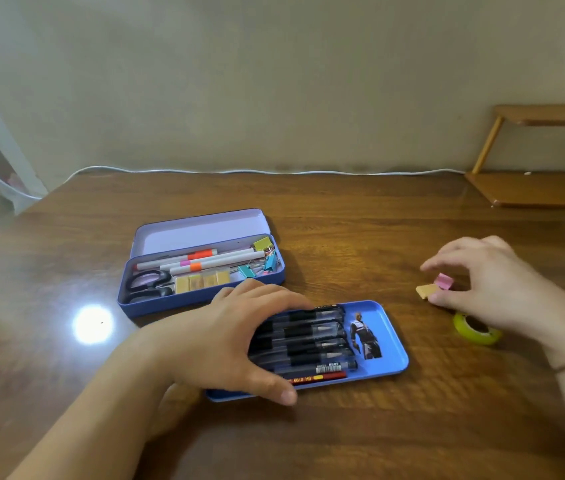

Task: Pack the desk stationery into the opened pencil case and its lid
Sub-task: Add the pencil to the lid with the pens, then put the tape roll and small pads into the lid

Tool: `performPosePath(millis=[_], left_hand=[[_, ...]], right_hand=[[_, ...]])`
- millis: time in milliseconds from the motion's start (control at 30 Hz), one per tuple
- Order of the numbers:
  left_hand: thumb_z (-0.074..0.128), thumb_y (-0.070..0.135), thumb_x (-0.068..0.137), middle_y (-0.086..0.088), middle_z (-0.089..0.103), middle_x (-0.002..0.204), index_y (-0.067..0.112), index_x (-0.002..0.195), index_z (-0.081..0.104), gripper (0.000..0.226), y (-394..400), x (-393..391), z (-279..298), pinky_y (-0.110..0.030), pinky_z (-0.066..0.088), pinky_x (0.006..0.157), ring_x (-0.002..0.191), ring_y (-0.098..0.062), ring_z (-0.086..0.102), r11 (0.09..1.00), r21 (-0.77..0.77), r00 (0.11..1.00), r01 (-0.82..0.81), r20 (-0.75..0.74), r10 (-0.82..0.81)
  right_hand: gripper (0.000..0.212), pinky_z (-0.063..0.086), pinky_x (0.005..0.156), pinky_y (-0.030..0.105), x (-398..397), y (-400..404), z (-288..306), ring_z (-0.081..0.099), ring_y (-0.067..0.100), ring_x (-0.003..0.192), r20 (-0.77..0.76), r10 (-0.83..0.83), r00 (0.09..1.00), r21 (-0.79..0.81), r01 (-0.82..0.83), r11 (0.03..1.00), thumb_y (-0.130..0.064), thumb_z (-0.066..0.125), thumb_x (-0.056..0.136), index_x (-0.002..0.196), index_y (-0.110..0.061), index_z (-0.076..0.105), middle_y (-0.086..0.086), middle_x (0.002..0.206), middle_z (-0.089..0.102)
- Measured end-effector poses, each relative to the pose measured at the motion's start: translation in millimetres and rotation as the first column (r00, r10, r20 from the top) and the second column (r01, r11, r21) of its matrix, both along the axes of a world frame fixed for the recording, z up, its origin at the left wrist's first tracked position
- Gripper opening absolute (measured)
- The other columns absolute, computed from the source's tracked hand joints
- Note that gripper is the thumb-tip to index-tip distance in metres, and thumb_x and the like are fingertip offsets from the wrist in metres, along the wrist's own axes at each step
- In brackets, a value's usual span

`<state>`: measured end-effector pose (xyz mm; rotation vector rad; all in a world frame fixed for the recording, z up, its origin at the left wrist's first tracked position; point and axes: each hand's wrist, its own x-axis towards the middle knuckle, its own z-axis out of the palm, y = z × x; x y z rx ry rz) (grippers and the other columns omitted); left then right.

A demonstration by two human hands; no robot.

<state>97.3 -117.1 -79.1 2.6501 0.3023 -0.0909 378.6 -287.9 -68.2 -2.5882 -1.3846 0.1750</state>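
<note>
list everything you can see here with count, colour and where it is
pencil case: one, blue with a pale lilac inner lid, open at centre left of the desk
scissors: one pair, black handles, left end of the pencil case
markers: three, white with orange or pink bands, back of the pencil case
binder clips: several, yellow and teal, right end of the pencil case
lid: one, blue with a figure picture, near centre
pens: several, dark, in the lid
pencil: one, red, front of the lid
erasers: two, tan and pink, on the desk at right
tape roll: one, yellow-green, near right
shelf: one, wooden, far right
cable: one, white, back edge
desk: one, brown wood
left hand: rests on the pens
right hand: pinches the pink eraser
</note>
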Motion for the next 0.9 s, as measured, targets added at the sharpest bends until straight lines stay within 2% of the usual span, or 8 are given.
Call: performPosePath(millis=[100,200,367,567,667,733,800,900], left_hand=[[0.069,0.076,0.063,0.043,0.023,0.131,0.072,0.127,0.012,0.086,-4,2,1,-0.029,0.023,0.116,0.133,0.008,0.018,0.999,0.036,1.000,0.019,-0.025,-0.018],[0.069,0.074,0.066,0.043,0.019,0.134,0.062,0.137,0.017,0.089,-6,3,0,-0.030,0.022,0.117,0.133,0.010,0.015,0.998,0.057,1.000,0.029,-0.009,-0.028],[0.066,0.069,0.073,0.036,0.013,0.148,0.052,0.143,0.023,0.084,-10,8,-2,-0.030,0.021,0.118,0.139,0.007,0.011,0.995,0.083,0.997,0.058,0.049,-0.062],[0.068,0.069,0.071,0.039,0.020,0.141,0.052,0.141,0.029,0.082,-7,7,-3,-0.028,0.025,0.117,0.135,0.008,0.018,0.996,0.075,0.998,0.051,0.044,-0.054],[0.069,0.071,0.070,0.038,0.024,0.142,0.052,0.141,0.029,0.083,-7,7,-4,-0.031,0.027,0.116,0.136,0.007,0.019,0.996,0.070,0.997,0.052,0.046,-0.056],[0.070,0.070,0.069,0.037,0.024,0.142,0.051,0.141,0.030,0.084,-7,7,-4,-0.029,0.026,0.116,0.134,0.010,0.018,0.996,0.070,0.998,0.048,0.043,-0.051],[0.070,0.070,0.069,0.037,0.025,0.142,0.051,0.141,0.030,0.085,-7,8,-4,-0.028,0.026,0.116,0.134,0.011,0.017,0.997,0.068,0.998,0.048,0.035,-0.050],[0.070,0.071,0.069,0.038,0.025,0.142,0.053,0.140,0.029,0.084,-5,8,-4,-0.031,0.030,0.115,0.136,0.007,0.019,0.997,0.059,0.998,0.049,0.027,-0.051]], right_hand=[[0.021,0.039,0.091,0.033,-2,5,-4,0.036,0.007,0.111,-0.043,0.031,0.999,0.032,-0.029,0.999,-0.036,0.074,0.079,0.098,-0.042,0.066,-0.016,0.113,0.053],[0.017,0.043,0.088,0.030,-5,7,-7,0.044,0.004,0.098,-0.011,0.071,0.997,0.047,-0.070,0.996,-0.038,0.073,0.080,0.091,-0.047,0.063,-0.018,0.106,0.053],[0.012,0.044,0.093,0.042,-15,15,-12,0.046,0.008,0.099,0.044,0.195,0.980,0.106,-0.199,0.974,-0.035,0.063,0.089,0.095,-0.040,0.072,-0.023,0.093,0.061],[0.025,0.050,0.090,0.040,-4,10,-7,0.048,0.012,0.110,0.086,-0.019,0.996,0.176,0.004,0.984,-0.036,0.066,0.086,0.111,-0.037,0.065,-0.012,0.113,0.062],[0.028,0.052,0.080,0.036,14,-10,6,0.052,0.010,0.096,0.027,-0.088,0.996,0.017,0.088,0.996,-0.059,0.069,0.073,0.092,-0.042,0.058,-0.012,0.102,0.059],[0.042,0.052,0.074,0.032,17,-22,12,0.052,0.003,0.087,-0.020,-0.062,0.998,-0.153,0.059,0.987,-0.069,0.073,0.059,0.084,-0.043,0.052,-0.019,0.096,0.055],[0.051,0.051,0.076,0.030,14,-27,13,0.049,-0.001,0.088,-0.057,-0.019,0.998,-0.262,0.004,0.965,-0.067,0.079,0.052,0.089,-0.047,0.048,-0.022,0.096,0.051],[0.050,0.049,0.082,0.028,10,-26,8,0.043,0.001,0.093,-0.078,0.046,0.996,-0.321,-0.069,0.945,-0.055,0.084,0.058,0.090,-0.052,0.046,-0.026,0.099,0.047]])
